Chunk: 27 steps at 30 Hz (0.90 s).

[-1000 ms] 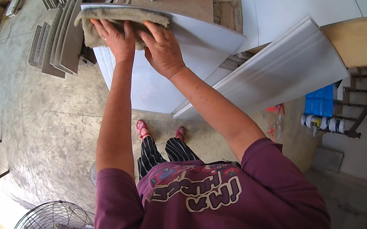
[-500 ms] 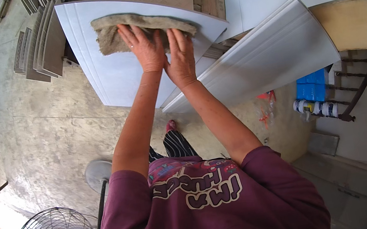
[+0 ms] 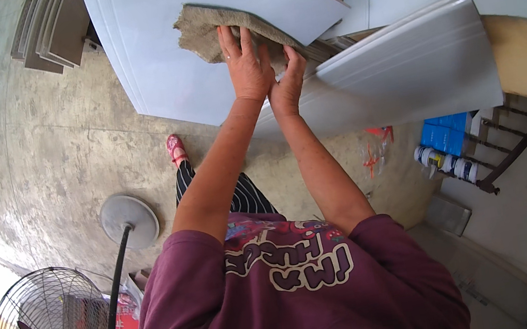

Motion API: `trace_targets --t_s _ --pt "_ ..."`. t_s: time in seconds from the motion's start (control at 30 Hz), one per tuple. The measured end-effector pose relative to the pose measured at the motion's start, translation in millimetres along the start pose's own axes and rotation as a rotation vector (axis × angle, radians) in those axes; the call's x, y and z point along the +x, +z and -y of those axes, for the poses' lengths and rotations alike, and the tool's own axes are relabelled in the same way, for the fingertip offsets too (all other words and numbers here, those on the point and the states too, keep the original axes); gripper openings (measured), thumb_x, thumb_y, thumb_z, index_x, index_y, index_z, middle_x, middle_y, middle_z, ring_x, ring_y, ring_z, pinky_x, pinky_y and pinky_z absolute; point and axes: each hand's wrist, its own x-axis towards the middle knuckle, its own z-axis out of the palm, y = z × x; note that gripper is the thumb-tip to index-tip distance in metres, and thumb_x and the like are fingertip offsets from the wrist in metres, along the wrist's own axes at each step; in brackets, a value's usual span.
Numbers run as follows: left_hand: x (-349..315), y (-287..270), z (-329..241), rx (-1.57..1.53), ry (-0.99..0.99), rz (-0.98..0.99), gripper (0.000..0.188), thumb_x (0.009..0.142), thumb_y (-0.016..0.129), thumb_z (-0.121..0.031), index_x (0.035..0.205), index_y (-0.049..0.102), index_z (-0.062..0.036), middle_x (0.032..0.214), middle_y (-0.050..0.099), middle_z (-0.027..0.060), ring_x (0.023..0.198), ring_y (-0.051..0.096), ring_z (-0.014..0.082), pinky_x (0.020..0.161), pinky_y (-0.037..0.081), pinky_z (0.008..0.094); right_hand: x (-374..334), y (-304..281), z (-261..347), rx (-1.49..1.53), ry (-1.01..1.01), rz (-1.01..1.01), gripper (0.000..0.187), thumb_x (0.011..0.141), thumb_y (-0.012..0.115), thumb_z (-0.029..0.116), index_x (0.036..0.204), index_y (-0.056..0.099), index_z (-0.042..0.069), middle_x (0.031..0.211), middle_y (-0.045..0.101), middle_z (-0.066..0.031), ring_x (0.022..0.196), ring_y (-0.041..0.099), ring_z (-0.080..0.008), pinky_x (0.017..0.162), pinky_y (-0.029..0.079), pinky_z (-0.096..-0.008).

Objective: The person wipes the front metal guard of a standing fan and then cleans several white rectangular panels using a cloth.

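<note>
A folded grey-brown cloth (image 3: 201, 31) lies against a large white panel (image 3: 149, 58) with grooves along its left edge. My left hand (image 3: 248, 72) presses on the middle of the cloth, its fingers stretched out and a ring on one of them. Close beside it, nearly touching at the wrist, my right hand (image 3: 286, 83) rests at the cloth's right end with fingers extended. Part of the cloth is hidden behind both hands. Just right of my hands, a second glossy white panel (image 3: 396, 77) leans at an angle.
Several brown boards (image 3: 60, 31) stand at the far left. A pedestal fan (image 3: 53, 328) is at the lower left, near a round metal disc (image 3: 129, 220). On the right are a blue box (image 3: 445, 134), white rolls (image 3: 446, 160) and a dark wooden rail (image 3: 517, 144).
Both hands and the cloth have shifted right across the panel, toward the second panel. My left foot now shows farther left on the floor, and the whole view has shifted.
</note>
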Motion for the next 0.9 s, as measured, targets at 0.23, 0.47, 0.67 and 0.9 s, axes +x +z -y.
trace_targets --t_s 0.23,0.47,0.67,0.9 --pt "20 -19 37 0.096 0.046 -0.059 0.068 0.077 0.064 -0.007 0.136 0.031 -0.0055 0.146 0.013 0.0264 0.134 0.014 0.0472 0.106 0.025 0.0501 6 16 12 -0.004 -0.135 0.112 0.061 0.07 0.061 -0.006 0.127 0.041 0.007 0.119 0.045 -0.0182 0.112 0.043 -0.0367 0.096 0.036 -0.0446" --pt "79 -69 75 0.148 0.08 -0.183 0.072 0.078 0.067 -0.013 0.139 0.028 -0.0056 0.147 0.014 0.0261 0.134 0.017 0.0448 0.107 0.026 0.0471 28 56 73 0.038 -0.238 0.237 0.062 0.071 0.06 -0.005 0.129 0.042 0.008 0.12 0.044 -0.017 0.113 0.044 -0.0358 0.096 0.039 -0.0425" --pt "85 -90 115 0.0 -0.046 -0.207 0.077 0.078 0.068 -0.013 0.139 0.021 -0.0051 0.146 0.014 0.0277 0.134 0.019 0.0425 0.106 0.028 0.0438 26 90 87 0.041 -0.229 0.318 0.058 0.072 0.059 0.0 0.127 0.045 0.011 0.117 0.049 -0.0128 0.11 0.047 -0.0329 0.092 0.043 -0.0402" --pt "61 -90 151 0.011 -0.155 -0.214 0.078 0.069 0.073 -0.012 0.131 0.027 -0.0029 0.136 0.021 0.0241 0.124 0.029 0.0416 0.1 0.034 0.0442 -4 114 68 0.054 -0.051 0.373 0.054 0.072 0.06 0.0 0.123 0.048 0.012 0.116 0.05 -0.0108 0.11 0.049 -0.0296 0.092 0.043 -0.0372"
